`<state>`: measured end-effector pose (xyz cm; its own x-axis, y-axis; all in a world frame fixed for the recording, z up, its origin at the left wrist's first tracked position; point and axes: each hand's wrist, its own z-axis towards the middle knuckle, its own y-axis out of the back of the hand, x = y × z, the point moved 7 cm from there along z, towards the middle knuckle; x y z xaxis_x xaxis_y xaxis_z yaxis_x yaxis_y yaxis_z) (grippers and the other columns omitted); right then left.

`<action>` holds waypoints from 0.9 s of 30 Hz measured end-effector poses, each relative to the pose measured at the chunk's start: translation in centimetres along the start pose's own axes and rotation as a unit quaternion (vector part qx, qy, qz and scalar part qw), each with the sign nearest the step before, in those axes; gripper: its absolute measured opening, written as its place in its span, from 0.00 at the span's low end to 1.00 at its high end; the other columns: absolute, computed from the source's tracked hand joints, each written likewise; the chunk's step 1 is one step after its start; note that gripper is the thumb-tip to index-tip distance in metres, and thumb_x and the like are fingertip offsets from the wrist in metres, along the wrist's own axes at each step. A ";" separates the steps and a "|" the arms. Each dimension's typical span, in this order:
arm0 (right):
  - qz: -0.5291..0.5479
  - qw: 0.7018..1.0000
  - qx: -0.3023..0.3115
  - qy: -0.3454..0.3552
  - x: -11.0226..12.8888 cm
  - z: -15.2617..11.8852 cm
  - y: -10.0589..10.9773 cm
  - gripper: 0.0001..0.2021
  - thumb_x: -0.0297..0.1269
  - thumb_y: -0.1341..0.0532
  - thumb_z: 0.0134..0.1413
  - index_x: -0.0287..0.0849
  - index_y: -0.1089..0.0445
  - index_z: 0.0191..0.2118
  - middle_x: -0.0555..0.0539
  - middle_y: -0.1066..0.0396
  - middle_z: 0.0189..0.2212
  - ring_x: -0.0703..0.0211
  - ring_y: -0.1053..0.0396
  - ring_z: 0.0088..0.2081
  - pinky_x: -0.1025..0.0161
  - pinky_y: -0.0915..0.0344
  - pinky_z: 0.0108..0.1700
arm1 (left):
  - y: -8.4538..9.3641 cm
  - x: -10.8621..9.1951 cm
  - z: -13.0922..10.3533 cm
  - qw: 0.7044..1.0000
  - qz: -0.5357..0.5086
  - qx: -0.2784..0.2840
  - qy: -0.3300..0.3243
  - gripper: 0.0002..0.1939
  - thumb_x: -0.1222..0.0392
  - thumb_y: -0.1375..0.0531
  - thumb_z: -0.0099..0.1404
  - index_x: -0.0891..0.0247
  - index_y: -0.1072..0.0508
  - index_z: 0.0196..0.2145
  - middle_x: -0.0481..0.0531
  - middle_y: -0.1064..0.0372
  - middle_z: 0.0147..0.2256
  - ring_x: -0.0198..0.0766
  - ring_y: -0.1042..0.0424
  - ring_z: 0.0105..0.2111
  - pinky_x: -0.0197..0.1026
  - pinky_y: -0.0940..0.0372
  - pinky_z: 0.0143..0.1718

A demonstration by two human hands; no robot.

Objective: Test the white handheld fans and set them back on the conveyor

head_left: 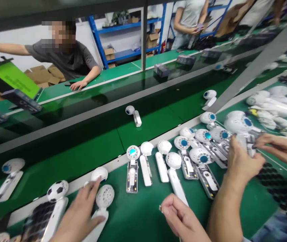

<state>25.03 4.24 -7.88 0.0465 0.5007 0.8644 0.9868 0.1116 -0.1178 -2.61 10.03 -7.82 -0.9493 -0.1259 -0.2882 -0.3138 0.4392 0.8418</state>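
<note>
My left hand (81,210) reaches over white handheld fans, its fingers stretched out and apart. Its fingertips are at a round white fan head (100,173) by the belt's edge; whether they press on it I cannot tell. Below and to the right of these fingers lies a fan with a grille head (105,196), its handle partly behind my thumb. My right hand (180,216) is closed in a pinch at the front, with a tiny piece at the fingertips too small to name. Just beyond it lies a white fan (177,185).
More fans with blue centres (184,143) crowd the bench at right, where a co-worker's hands (245,159) handle one. A green conveyor belt (95,141) carries spaced fans. A fan with a football-patterned head (57,191) lies left, beside a dark tray (37,220). Other people stand across the belt.
</note>
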 end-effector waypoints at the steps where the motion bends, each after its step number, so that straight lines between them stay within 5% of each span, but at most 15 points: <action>1: 0.010 1.000 -0.004 0.002 0.0 0.0 0.2 0.21 0.57 0.44 0.50 0.42 0.40 0.26 0.57 0.53 0.18 0.68 0.54 0.20 0.68 0.55 0.22 | 2.3 -1.2 1.7 0.999 -0.006 -0.036 -0.039 0.41 0.53 0.39 0.48 0.56 0.46 0.61 0.58 0.47 0.58 0.56 0.44 0.56 0.53 0.42 0.51; 4: 0.038 0.997 -0.047 0.046 1.9 1.3 3.7 0.18 0.54 0.37 0.42 0.44 0.38 0.25 0.56 0.51 0.16 0.66 0.50 0.19 0.67 0.54 0.20 | 7.3 -6.8 9.7 0.980 -0.158 -0.053 -0.106 0.28 0.45 0.42 0.53 0.60 0.32 0.49 0.58 0.35 0.48 0.49 0.35 0.48 0.47 0.37 0.44; 6: 0.051 0.990 -0.092 0.093 4.2 2.9 8.8 0.19 0.55 0.35 0.35 0.46 0.35 0.27 0.54 0.47 0.17 0.63 0.45 0.21 0.66 0.50 0.20 | 8.0 -10.4 16.8 0.946 -0.321 -0.027 -0.036 0.21 0.48 0.40 0.53 0.64 0.29 0.40 0.59 0.31 0.42 0.47 0.31 0.42 0.43 0.35 0.37; 9: 0.070 0.970 -0.170 0.157 7.2 5.2 18.3 0.25 0.67 0.46 0.38 0.48 0.34 0.29 0.51 0.44 0.19 0.59 0.40 0.25 0.64 0.45 0.22 | 6.9 -16.7 26.7 0.932 -0.360 -0.043 0.002 0.17 0.49 0.40 0.53 0.66 0.31 0.33 0.63 0.30 0.40 0.47 0.30 0.39 0.42 0.35 0.31; 11: 0.100 0.924 -0.275 0.248 8.4 5.1 24.0 0.28 0.68 0.54 0.44 0.49 0.33 0.31 0.48 0.41 0.24 0.56 0.38 0.32 0.63 0.41 0.25 | 5.2 -20.2 31.3 0.927 -0.372 -0.056 0.014 0.15 0.53 0.37 0.51 0.66 0.32 0.32 0.66 0.31 0.39 0.52 0.30 0.40 0.45 0.36 0.31; 14: 0.096 0.896 -0.332 0.278 7.5 5.0 26.9 0.29 0.66 0.59 0.49 0.49 0.33 0.33 0.46 0.38 0.29 0.54 0.36 0.38 0.63 0.37 0.29 | 3.2 -23.6 34.7 0.915 -0.395 -0.084 0.013 0.20 0.64 0.33 0.42 0.66 0.32 0.35 0.68 0.34 0.45 0.60 0.36 0.49 0.48 0.37 0.37; 18: 0.095 0.891 -0.353 0.271 7.0 5.0 26.2 0.27 0.64 0.58 0.52 0.49 0.35 0.31 0.45 0.39 0.29 0.54 0.36 0.38 0.63 0.37 0.27 | 2.9 -24.4 33.8 0.887 -0.453 -0.083 -0.044 0.25 0.69 0.34 0.40 0.64 0.33 0.39 0.62 0.33 0.44 0.53 0.34 0.47 0.43 0.37 0.38; 22: 0.100 0.886 -0.360 0.274 9.5 4.4 25.0 0.24 0.62 0.58 0.54 0.50 0.35 0.32 0.47 0.41 0.27 0.57 0.37 0.35 0.63 0.40 0.26 | 5.1 -21.5 26.7 0.848 -0.519 -0.050 -0.099 0.22 0.54 0.35 0.49 0.63 0.33 0.41 0.53 0.31 0.34 0.40 0.29 0.32 0.38 0.36 0.29; 24: 0.060 0.905 -0.326 0.267 10.6 3.8 22.0 0.25 0.65 0.58 0.52 0.52 0.37 0.30 0.48 0.42 0.23 0.57 0.38 0.31 0.62 0.42 0.24 | 6.0 -19.5 21.3 0.799 -0.591 -0.003 -0.111 0.23 0.45 0.40 0.54 0.62 0.32 0.42 0.50 0.32 0.30 0.36 0.30 0.26 0.37 0.36 0.25; 27: -0.025 0.952 -0.208 0.226 9.7 2.5 13.0 0.22 0.65 0.53 0.50 0.52 0.39 0.28 0.50 0.43 0.18 0.56 0.39 0.24 0.61 0.47 0.20 | 6.0 -16.7 13.2 0.668 -0.732 0.102 -0.090 0.20 0.44 0.41 0.55 0.59 0.31 0.41 0.49 0.31 0.29 0.36 0.29 0.25 0.38 0.34 0.25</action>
<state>37.94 12.63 -2.26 -0.0329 0.0736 0.9967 0.9615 -0.2699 0.0517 11.63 26.54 -3.98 0.3943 -0.4524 -0.7999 -0.8765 0.0765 -0.4753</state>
